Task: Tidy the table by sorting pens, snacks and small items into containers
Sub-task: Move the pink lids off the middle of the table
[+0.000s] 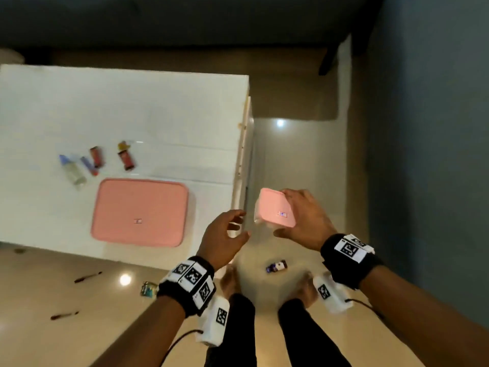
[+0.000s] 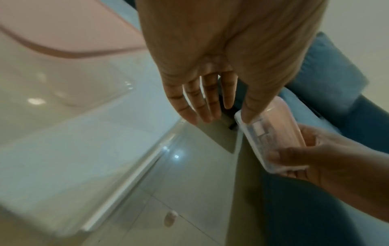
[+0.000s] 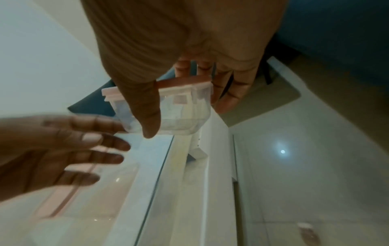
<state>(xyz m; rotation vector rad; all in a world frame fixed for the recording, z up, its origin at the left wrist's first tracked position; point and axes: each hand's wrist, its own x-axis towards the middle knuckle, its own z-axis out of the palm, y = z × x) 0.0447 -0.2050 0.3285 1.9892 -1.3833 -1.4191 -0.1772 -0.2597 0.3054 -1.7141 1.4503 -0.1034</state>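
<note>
My right hand [image 1: 301, 218] grips a small clear container with a pink lid [image 1: 275, 209], held in the air just past the right edge of the white table [image 1: 132, 102]; the same small container [image 3: 179, 108] [image 2: 271, 136] shows in both wrist views. My left hand [image 1: 227, 234] hovers open beside it, fingers spread, holding nothing. A large container with a pink lid [image 1: 140, 211] rests near the table's front edge. Behind it lie a clear bottle with a blue cap [image 1: 72, 169], a blue and pink tube [image 1: 88, 165], and two red snack packets [image 1: 96, 156] [image 1: 127, 160].
On the tiled floor lie a small dark bottle [image 1: 276, 266], a small packet [image 1: 148, 288] and two dark pens [image 1: 87, 277] [image 1: 64, 315]. My bare feet [image 1: 230, 283] stand by the table's corner. A blue sofa [image 2: 328, 83] sits beyond the table.
</note>
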